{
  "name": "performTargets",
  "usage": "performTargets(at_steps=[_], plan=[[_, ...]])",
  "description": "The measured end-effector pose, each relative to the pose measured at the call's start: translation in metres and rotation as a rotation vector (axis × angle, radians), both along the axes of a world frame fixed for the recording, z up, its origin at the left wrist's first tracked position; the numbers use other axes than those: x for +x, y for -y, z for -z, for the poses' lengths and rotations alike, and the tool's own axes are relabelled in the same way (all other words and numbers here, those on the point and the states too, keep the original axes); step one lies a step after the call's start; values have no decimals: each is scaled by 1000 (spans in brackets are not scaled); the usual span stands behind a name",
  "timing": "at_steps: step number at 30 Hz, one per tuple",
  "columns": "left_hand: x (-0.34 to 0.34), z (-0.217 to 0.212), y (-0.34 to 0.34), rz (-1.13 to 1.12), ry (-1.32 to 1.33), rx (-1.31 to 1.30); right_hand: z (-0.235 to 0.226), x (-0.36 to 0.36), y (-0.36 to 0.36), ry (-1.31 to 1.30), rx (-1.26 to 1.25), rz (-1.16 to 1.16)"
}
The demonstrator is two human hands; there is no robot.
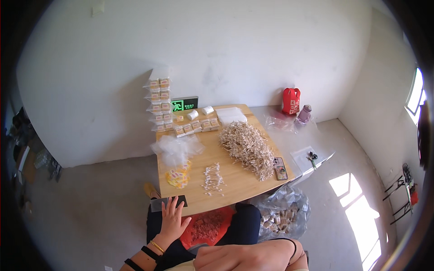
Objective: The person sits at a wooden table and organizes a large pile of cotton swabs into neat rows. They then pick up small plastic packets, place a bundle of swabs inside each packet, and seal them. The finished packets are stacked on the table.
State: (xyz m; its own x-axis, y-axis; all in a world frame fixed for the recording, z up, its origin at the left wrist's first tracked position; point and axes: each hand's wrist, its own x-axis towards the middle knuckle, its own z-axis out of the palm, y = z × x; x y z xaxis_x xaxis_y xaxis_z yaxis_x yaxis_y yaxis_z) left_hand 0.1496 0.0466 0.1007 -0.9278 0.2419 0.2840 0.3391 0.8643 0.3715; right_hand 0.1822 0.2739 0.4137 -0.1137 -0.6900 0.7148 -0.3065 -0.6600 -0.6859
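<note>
My left hand (172, 221) lies flat with fingers spread at the near left corner of the wooden table (235, 178), its fingertips on a small dark flat object (174, 200). It holds nothing. My right hand (242, 256) is low in the picture by my lap, fingers curled loosely; I cannot see anything in it. On the table lie a big heap of small wooden sticks (246, 148), a small bunch of cotton swabs (212, 179) and some yellow packets (177, 177).
Clear plastic bags (177, 147) lie at the table's left. Stacked small boxes (159, 103) stand at the back left by the wall. A phone (280, 168) rests at the right edge. A red bag (207, 228) sits on my lap, a clear sack of packets (282, 216) on the floor.
</note>
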Motion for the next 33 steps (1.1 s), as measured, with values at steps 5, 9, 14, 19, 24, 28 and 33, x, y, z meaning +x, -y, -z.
performTargets(at_steps=[5, 9, 14, 19, 24, 28, 33], plan=[[11, 7, 12, -25, -19, -32, 3, 7, 4, -53, 67, 1], [12, 29, 11, 0, -37, 56, 9, 24, 6, -133, 177, -66], [13, 17, 0, -6, -147, 79, 16, 26, 3, -256, 249, -184], [9, 2, 23, -22, -20, 5, 58, -69, -50, 10, 402, 160], [-20, 4, -15, 105, 7, 47, 231, -169, -141, 308, 546, 1566], [-43, 30, -25, 175, 51, 137, 313, -162, -144, -51, 743, 1728], [-68, 61, -52, 193, 130, 203, 363, -142, -100, -266, 941, 1442]])
